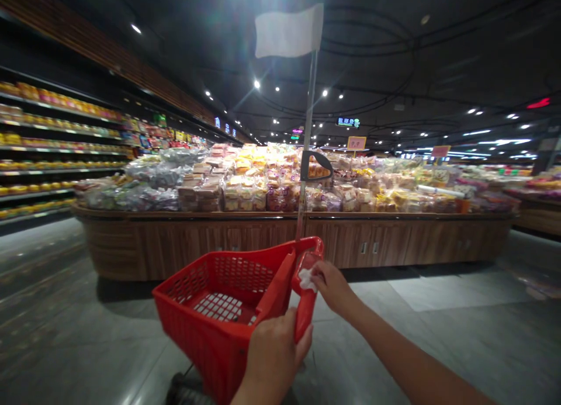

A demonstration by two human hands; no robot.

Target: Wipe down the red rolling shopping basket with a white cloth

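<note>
A red plastic shopping cart (188, 329) stands in front of me, turned so that its basket points left. Its basket, with perforated walls and a grid floor, shows nothing inside. My left hand (274, 346) is wrapped around the near part of the cart's red handle (305, 311). Farther along, my right hand (328, 281) pinches a crumpled white tissue (307, 280) against the handle's far end. From the cart's far corner rises a pole (308, 124) with a white flag (289, 32) on top and a dark bracket partway up.
A long wooden display counter (153, 247) heaped with bagged foods (245, 189) stretches across behind the cart. Shelves of jars (56, 130) line the left side. Grey tiled floor (421, 335) surrounds the cart. A price sign (356, 143) stands above the goods.
</note>
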